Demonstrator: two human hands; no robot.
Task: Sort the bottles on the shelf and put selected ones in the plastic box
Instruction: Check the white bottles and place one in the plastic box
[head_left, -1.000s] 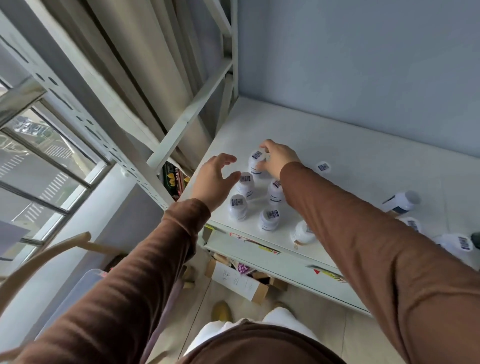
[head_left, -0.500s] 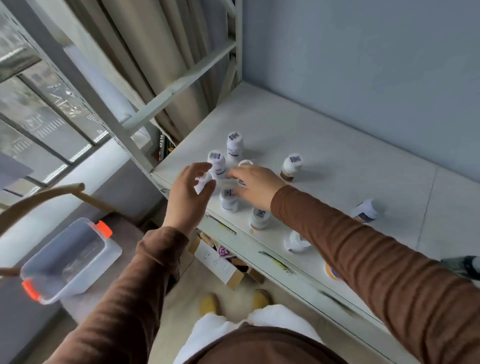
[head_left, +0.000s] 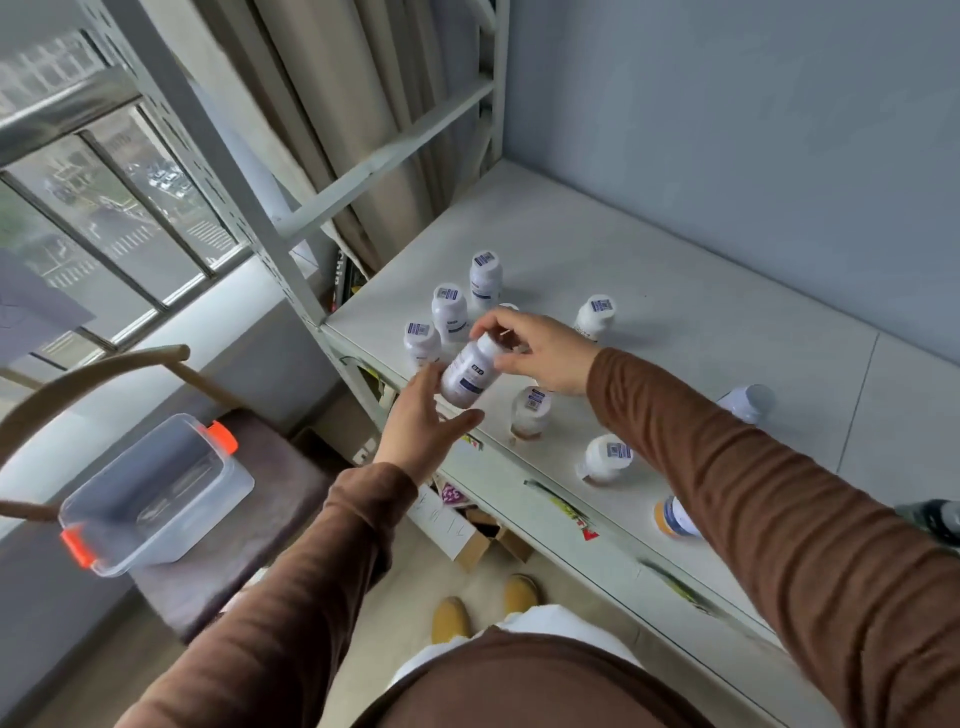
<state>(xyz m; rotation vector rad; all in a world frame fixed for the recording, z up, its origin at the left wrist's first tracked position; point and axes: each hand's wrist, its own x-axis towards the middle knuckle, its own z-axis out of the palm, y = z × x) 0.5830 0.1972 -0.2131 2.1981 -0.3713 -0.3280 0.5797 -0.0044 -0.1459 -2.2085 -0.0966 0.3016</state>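
A white bottle with a blue label (head_left: 470, 374) is lifted and tilted above the front edge of the white shelf (head_left: 675, 332). My right hand (head_left: 540, 351) grips it by the cap end. My left hand (head_left: 423, 421) is just below its base, fingers spread, touching or nearly touching it. Several more white bottles stand on the shelf, among them one at the back (head_left: 485, 278), one (head_left: 449, 312) and one (head_left: 422, 343) near the left edge, and one (head_left: 530, 413) under my right wrist. A clear plastic box (head_left: 156, 493) with orange clips sits low on the left.
More bottles lie to the right: one on its side (head_left: 748, 402), one (head_left: 605, 457) near the front edge, one (head_left: 675, 517) partly under my sleeve. A metal upright (head_left: 249, 208) and curtain stand left of the shelf. Cardboard boxes (head_left: 467, 525) sit below.
My right hand has lifted one bottle off the shelf and tilted it toward the left. My left hand has come under it. The view has swung so the plastic box shows.
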